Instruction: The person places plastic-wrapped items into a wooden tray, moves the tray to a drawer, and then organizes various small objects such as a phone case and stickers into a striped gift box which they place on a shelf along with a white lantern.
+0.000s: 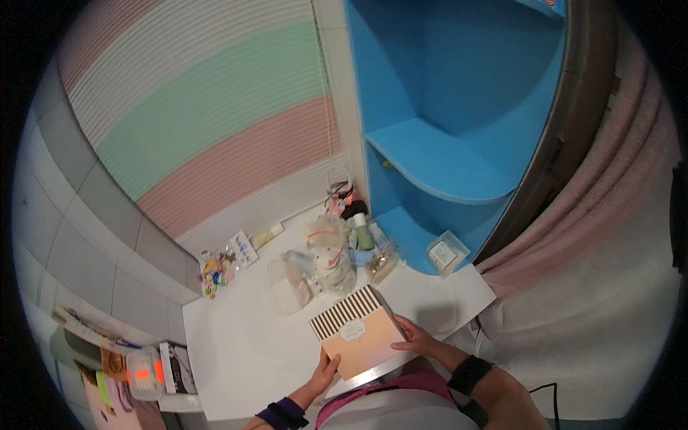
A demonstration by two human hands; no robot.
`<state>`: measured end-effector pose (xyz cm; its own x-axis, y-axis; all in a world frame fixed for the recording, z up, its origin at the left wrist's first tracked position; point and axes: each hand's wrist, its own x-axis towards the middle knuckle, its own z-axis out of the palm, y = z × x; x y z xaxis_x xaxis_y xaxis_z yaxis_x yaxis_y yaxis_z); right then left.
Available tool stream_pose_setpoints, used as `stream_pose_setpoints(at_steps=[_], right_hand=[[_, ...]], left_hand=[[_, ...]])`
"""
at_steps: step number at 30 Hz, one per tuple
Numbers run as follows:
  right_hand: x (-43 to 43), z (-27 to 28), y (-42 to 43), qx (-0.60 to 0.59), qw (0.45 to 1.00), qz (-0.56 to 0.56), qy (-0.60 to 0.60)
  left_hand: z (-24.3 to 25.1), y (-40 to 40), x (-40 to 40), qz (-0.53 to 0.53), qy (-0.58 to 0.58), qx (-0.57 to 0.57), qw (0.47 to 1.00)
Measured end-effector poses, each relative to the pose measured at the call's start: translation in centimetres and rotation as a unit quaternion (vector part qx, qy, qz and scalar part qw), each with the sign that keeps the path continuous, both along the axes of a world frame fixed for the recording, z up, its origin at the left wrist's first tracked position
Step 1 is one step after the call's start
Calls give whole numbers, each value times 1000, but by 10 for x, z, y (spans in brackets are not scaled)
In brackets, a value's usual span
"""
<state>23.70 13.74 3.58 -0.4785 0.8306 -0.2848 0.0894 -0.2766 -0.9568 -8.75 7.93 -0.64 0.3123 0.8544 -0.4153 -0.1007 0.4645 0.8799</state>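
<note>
Between my two hands is a flat peach box (371, 346) with a dark-and-white striped band and a small label that bears writing. My left hand (325, 371) grips its lower left edge, thumb on top. On the opposite side my right hand (414, 338) holds the right edge, also with the thumb over the top face. The fingers beneath the box are partly hidden. The box is at the front edge of a white tabletop (242, 349), close to my body; whether it rests on the surface I cannot tell.
Beyond the box stand a clear plastic container (286, 290), a bagged stack of white items (333, 266) and a green bottle (363, 234). Colourful small pieces (215, 271) lie at the left. A blue corner shelf (446, 161) holds a clear box (447, 253). A pink curtain (580, 215) hangs right.
</note>
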Motion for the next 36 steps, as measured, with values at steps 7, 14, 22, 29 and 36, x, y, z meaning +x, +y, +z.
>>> stream_pose_setpoints(at_steps=[7, 14, 22, 29, 36], right_hand=[[59, 159, 7, 78, 991, -101, 48], [97, 259, 29, 246, 942, -228, 19], [139, 240, 83, 265, 889, -374, -20], [130, 236, 91, 318, 823, -445, -154], [102, 226, 105, 406, 705, -467, -345]], left_hand=[[131, 59, 71, -49, -49, 211, 975], [254, 143, 148, -44, -89, 342, 934], [310, 169, 200, -44, -37, 239, 969], [286, 188, 204, -75, 39, 356, 931], [278, 208, 226, -57, 65, 473, 877]])
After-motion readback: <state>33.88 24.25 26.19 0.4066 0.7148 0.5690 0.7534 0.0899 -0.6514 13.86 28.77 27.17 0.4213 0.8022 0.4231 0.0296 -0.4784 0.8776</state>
